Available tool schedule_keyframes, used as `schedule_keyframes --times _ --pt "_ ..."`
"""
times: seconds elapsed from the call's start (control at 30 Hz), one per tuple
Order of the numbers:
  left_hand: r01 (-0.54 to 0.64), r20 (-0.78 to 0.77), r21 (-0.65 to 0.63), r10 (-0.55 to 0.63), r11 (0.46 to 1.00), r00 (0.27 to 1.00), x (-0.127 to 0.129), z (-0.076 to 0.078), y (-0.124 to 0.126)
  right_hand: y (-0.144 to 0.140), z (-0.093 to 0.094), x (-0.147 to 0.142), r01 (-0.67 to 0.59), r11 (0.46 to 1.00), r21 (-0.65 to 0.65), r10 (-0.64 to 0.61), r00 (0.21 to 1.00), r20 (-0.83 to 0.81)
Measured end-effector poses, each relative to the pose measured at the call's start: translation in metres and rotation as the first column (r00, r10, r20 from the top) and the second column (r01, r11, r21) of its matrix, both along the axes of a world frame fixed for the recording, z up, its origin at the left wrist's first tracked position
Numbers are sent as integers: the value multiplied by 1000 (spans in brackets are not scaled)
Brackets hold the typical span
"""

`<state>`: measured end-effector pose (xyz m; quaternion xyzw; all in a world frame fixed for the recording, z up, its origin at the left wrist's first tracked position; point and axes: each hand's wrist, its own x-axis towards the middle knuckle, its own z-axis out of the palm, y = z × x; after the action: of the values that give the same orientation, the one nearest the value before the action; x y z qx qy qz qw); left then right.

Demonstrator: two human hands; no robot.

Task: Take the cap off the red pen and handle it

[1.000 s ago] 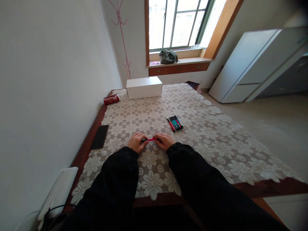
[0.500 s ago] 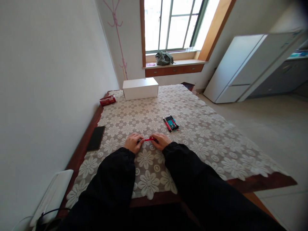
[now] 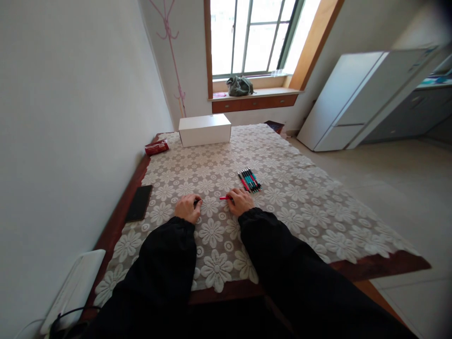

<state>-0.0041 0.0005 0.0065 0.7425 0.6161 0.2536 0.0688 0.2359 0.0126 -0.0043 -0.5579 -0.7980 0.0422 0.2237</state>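
My black sleeves cover both forearms, so only the hands show. Far left, a flat white board [image 3: 72,292] is cut off by the frame's edge. A flat black phone [image 3: 139,203] lies on the bare wooden bench [image 3: 122,214] edge beside the white floral lace cloth [image 3: 300,188]. My left hand [image 3: 187,208] rests on the cloth, its grip closed on a small dark piece [image 3: 196,202] too tiny to make out. Apart from it, my right hand [image 3: 240,201] pinches a slim red pen body [image 3: 225,198]; most of it hides under my fingers. Just beyond lies a row of black, teal and red pens [image 3: 249,180]. Farther back stand a crumpled red packet [image 3: 156,147] and a long white cardboard box [image 3: 205,130].
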Motion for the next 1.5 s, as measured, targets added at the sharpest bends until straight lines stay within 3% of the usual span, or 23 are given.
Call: schedule_keyframes --times 0.07,0.17,0.37,0.47,0.6,0.8,0.9,1.1,1.33,1.5 --pt "-37 -1 -3 37 999 999 -1 0 0 -1 0 1 26 1000 0 -26 1000 6" --pt "67 49 -35 -66 997 997 0 1 -1 -1 -1 0 5 1000 24 -5 1000 -26" --pt "313 87 -32 -310 949 947 6 3 -3 -3 -3 -7 -287 949 131 302 946 -118" --pt "357 83 -35 -353 933 932 7 3 -4 -4 -4 -9 -344 929 138 360 926 -111" --pt "350 66 -53 -346 935 936 6 2 -2 -4 -4 -9 -316 944 98 325 941 -98" --pt "203 25 -53 -202 978 979 -6 1 5 -2 -5 -5 -128 991 31 131 986 -99" --pt "172 11 -55 -171 984 985 -8 1 5 -1 -5 -4 -90 996 18 91 991 -98" --pt "174 11 -30 -174 984 985 -3 3 1 -1 -5 -4 -107 994 26 109 990 -91" --pt "350 64 -3 -349 937 935 1 3 0 -3 -4 -6 -188 982 36 191 976 -104" --pt "348 48 -18 -347 937 937 1 1 1 -4 -3 -5 -210 977 25 211 972 -102"
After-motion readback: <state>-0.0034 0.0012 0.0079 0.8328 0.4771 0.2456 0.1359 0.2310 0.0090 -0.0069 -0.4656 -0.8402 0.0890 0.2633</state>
